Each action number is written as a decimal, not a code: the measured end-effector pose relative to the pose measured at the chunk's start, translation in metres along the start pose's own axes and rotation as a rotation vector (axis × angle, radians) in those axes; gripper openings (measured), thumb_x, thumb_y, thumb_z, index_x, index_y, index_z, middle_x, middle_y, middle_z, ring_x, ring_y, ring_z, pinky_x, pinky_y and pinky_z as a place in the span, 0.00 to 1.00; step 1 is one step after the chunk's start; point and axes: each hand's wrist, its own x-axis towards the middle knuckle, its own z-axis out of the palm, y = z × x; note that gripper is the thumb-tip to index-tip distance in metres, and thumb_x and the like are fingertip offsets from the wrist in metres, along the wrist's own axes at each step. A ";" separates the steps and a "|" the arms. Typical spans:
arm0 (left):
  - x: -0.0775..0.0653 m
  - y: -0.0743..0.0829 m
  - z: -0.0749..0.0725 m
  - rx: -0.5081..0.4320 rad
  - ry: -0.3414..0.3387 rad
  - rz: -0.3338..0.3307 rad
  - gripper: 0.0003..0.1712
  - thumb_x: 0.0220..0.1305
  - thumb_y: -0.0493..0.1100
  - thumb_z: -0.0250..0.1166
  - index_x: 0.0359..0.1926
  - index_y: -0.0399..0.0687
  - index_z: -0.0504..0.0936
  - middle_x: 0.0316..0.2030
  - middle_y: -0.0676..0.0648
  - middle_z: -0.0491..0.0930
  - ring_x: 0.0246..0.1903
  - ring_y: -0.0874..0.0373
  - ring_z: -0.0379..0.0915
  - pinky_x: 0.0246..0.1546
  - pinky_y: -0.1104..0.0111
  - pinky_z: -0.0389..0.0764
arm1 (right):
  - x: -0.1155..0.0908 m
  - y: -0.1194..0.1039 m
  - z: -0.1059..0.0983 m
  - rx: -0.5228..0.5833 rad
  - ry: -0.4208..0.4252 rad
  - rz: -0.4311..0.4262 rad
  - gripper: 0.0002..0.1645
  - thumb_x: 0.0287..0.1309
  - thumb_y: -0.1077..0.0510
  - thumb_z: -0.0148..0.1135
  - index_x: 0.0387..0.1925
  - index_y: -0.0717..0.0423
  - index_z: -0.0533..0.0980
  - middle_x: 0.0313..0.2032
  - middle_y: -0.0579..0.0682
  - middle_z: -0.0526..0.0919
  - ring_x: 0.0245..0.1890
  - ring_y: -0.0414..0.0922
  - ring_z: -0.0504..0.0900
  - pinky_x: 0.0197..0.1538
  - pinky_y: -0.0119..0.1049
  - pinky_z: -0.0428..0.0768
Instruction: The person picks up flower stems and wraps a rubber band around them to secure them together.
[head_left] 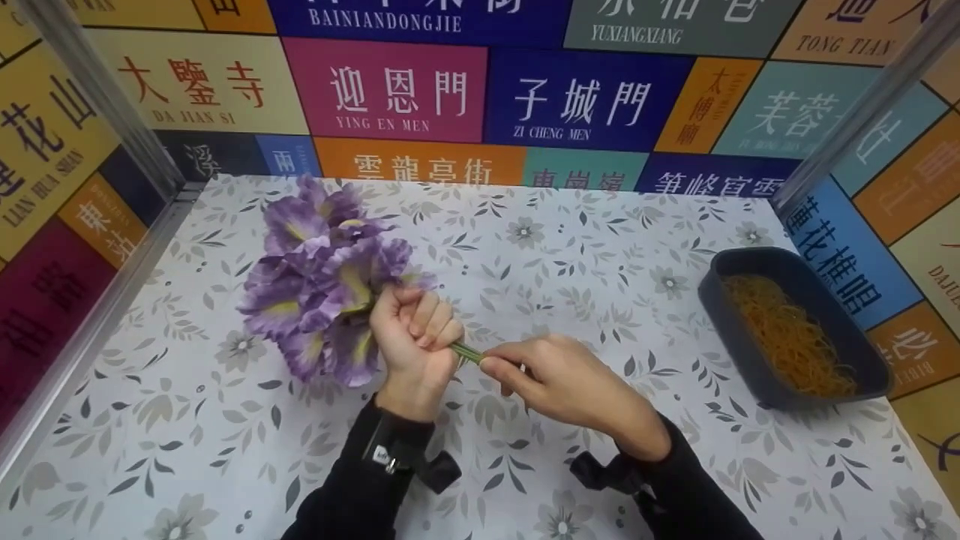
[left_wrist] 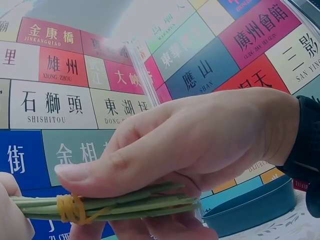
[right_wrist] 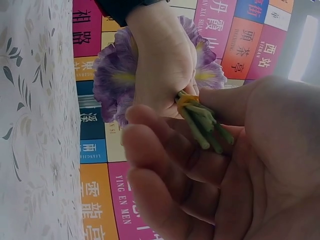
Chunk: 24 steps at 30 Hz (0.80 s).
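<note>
A bouquet of purple artificial flowers with yellow streaks (head_left: 311,285) lies left of centre in the head view, its blooms pointing up and left. My left hand (head_left: 416,341) grips it just below the blooms, fingers curled round the green stems (head_left: 468,352). The right hand (head_left: 570,382) pinches the stems near their cut ends between thumb and fingers. In the left wrist view a yellow rubber band (left_wrist: 70,209) is wound round the stems, between the two hands, close to the right thumb. The right wrist view shows the band (right_wrist: 187,102) by the right thumb tip.
A dark grey bin (head_left: 739,360) at the right holds a heap of yellow rubber bands (head_left: 787,334). The table (head_left: 525,277) has a leaf-patterned cover. Panels (head_left: 390,90) with colourful place-name signs stand round its back and sides.
</note>
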 end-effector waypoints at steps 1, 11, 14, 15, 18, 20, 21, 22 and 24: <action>0.000 0.000 0.000 0.002 -0.001 -0.002 0.23 0.58 0.38 0.42 0.06 0.53 0.55 0.03 0.56 0.55 0.09 0.65 0.36 0.10 0.77 0.41 | 0.000 -0.001 0.000 -0.005 0.006 0.003 0.24 0.74 0.38 0.45 0.39 0.42 0.85 0.23 0.37 0.83 0.19 0.28 0.74 0.27 0.27 0.75; 0.000 -0.003 -0.001 0.032 0.006 -0.011 0.25 0.61 0.40 0.41 0.06 0.53 0.58 0.04 0.56 0.55 0.09 0.65 0.37 0.09 0.76 0.42 | 0.000 0.001 0.004 -0.072 0.065 0.001 0.24 0.71 0.36 0.51 0.47 0.42 0.86 0.32 0.38 0.84 0.30 0.34 0.79 0.35 0.30 0.78; 0.001 -0.003 -0.003 0.054 0.008 -0.012 0.26 0.62 0.40 0.40 0.06 0.53 0.58 0.04 0.56 0.56 0.09 0.65 0.38 0.09 0.76 0.43 | 0.001 0.002 0.006 -0.063 0.062 0.017 0.23 0.70 0.36 0.51 0.45 0.42 0.86 0.27 0.38 0.83 0.26 0.35 0.77 0.30 0.30 0.75; 0.001 -0.003 -0.004 0.062 0.009 -0.013 0.25 0.62 0.40 0.40 0.06 0.53 0.59 0.04 0.56 0.56 0.09 0.65 0.38 0.09 0.76 0.43 | 0.001 0.002 0.007 -0.057 0.061 0.027 0.23 0.70 0.36 0.52 0.44 0.42 0.86 0.25 0.38 0.82 0.24 0.34 0.75 0.28 0.29 0.74; 0.002 -0.004 -0.006 0.078 0.009 -0.016 0.24 0.61 0.39 0.41 0.07 0.54 0.59 0.04 0.57 0.55 0.09 0.65 0.37 0.09 0.76 0.43 | 0.001 0.002 0.009 -0.022 0.050 0.065 0.23 0.69 0.35 0.52 0.42 0.42 0.87 0.17 0.38 0.77 0.15 0.32 0.68 0.20 0.28 0.68; 0.004 -0.004 -0.007 0.091 0.012 -0.022 0.24 0.60 0.39 0.41 0.06 0.54 0.58 0.03 0.57 0.55 0.09 0.65 0.37 0.09 0.77 0.42 | 0.000 0.002 0.011 0.002 0.032 0.091 0.24 0.69 0.34 0.52 0.42 0.42 0.87 0.14 0.38 0.74 0.13 0.31 0.65 0.18 0.28 0.65; 0.004 -0.004 -0.007 0.097 0.017 -0.026 0.25 0.60 0.39 0.41 0.06 0.55 0.58 0.03 0.57 0.56 0.09 0.66 0.37 0.09 0.77 0.42 | 0.000 0.002 0.012 0.012 0.023 0.100 0.24 0.69 0.34 0.51 0.42 0.43 0.86 0.14 0.38 0.74 0.13 0.31 0.64 0.18 0.28 0.65; 0.005 -0.004 -0.007 0.104 0.022 -0.033 0.25 0.60 0.39 0.41 0.05 0.55 0.58 0.03 0.57 0.56 0.09 0.66 0.38 0.09 0.77 0.42 | 0.000 0.003 0.012 0.021 0.012 0.107 0.25 0.69 0.34 0.51 0.42 0.43 0.86 0.15 0.38 0.74 0.13 0.31 0.65 0.19 0.28 0.66; 0.006 -0.005 -0.007 0.117 0.039 -0.044 0.26 0.61 0.39 0.40 0.05 0.55 0.58 0.02 0.57 0.57 0.08 0.66 0.38 0.09 0.76 0.43 | -0.001 0.004 0.013 0.037 -0.009 0.114 0.24 0.70 0.35 0.51 0.42 0.45 0.86 0.17 0.38 0.75 0.15 0.30 0.66 0.21 0.28 0.68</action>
